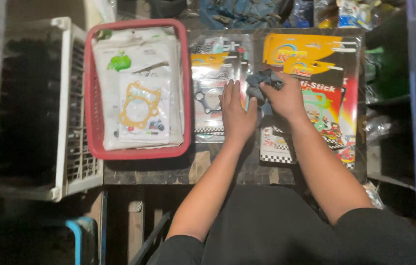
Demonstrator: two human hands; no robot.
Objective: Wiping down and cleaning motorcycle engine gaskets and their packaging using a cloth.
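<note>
My left hand [237, 114] lies flat, fingers together, on a stack of clear gasket packets [210, 93] in the middle of the table. My right hand [286, 99] is closed on a crumpled dark grey cloth [263, 82], held over the gap between that stack and a pile of orange, red and black gasket packets [333, 98] on the right. Both forearms reach in from the bottom of the view.
A red plastic basket [89, 98] full of white gasket packets stands left of the stacks. Further left is a white slatted crate [73, 147]. Cluttered shelves with bagged goods [389, 73] line the right and back edges. The table's front edge [193, 172] is near my body.
</note>
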